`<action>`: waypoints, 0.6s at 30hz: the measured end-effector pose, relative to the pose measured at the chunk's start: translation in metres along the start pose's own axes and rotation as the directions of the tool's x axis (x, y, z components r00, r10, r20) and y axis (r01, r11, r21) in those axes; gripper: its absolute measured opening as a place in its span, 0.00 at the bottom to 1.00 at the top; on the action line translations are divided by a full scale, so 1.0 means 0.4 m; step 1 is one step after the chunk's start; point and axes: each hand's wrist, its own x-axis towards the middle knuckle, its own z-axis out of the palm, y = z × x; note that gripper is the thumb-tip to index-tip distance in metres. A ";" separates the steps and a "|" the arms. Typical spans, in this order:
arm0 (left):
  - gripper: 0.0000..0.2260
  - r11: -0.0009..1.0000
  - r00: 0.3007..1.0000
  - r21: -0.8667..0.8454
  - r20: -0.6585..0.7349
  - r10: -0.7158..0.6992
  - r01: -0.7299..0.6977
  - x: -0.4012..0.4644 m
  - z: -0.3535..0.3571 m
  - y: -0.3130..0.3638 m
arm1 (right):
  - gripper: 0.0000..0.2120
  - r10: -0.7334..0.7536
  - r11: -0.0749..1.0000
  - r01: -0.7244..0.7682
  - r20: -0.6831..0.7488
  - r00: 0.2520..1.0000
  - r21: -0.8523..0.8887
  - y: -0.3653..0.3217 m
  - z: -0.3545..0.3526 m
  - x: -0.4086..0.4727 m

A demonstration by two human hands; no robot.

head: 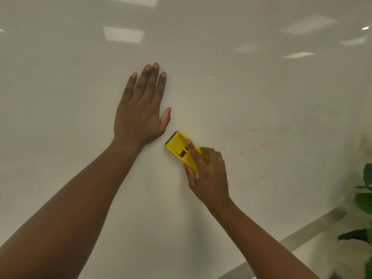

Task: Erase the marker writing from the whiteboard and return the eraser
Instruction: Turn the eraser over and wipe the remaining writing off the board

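The whiteboard (221, 87) fills almost the whole view. My right hand (209, 174) grips a yellow eraser (178, 144) with a dark pad edge and presses it flat against the board near the middle. Faint reddish marker smears (251, 143) run in two broken streaks to the right of the eraser. My left hand (141, 109) rests flat on the board just up and left of the eraser, fingers spread, holding nothing.
The board's grey bottom frame (314, 228) runs diagonally at the lower right. Green plant leaves (364, 200) stand at the right edge. Ceiling lights reflect in the upper part of the board.
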 end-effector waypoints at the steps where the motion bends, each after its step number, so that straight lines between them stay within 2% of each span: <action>1: 0.33 1.000 1.000 0.000 0.002 0.002 -0.002 0.000 0.000 0.002 | 0.27 -0.016 1.000 0.016 0.006 1.000 0.001 -0.009 0.006 -0.021; 4: 0.33 1.000 1.000 -0.009 -0.009 0.010 -0.010 0.000 0.002 -0.002 | 0.21 -0.038 0.999 0.037 0.020 0.999 0.017 -0.009 0.032 -0.098; 7: 0.33 1.000 1.000 -0.014 -0.017 0.009 -0.009 -0.003 0.004 -0.002 | 0.21 -0.009 0.999 0.009 -0.002 1.000 0.045 0.035 0.038 -0.143; 13: 0.33 1.000 1.000 -0.009 -0.025 0.000 0.000 -0.005 0.006 0.004 | 0.31 0.304 0.946 -0.280 -0.143 0.942 0.167 0.083 -0.006 -0.005; 15: 0.33 1.000 1.000 -0.009 -0.020 0.000 0.000 -0.005 0.008 0.005 | 0.30 0.278 0.953 -0.249 -0.173 0.945 0.173 0.063 -0.006 0.038; 18: 0.33 1.000 1.000 -0.004 -0.021 0.004 -0.004 -0.006 0.010 -0.001 | 0.29 0.130 0.980 -0.098 -0.183 0.975 0.172 0.034 0.003 0.018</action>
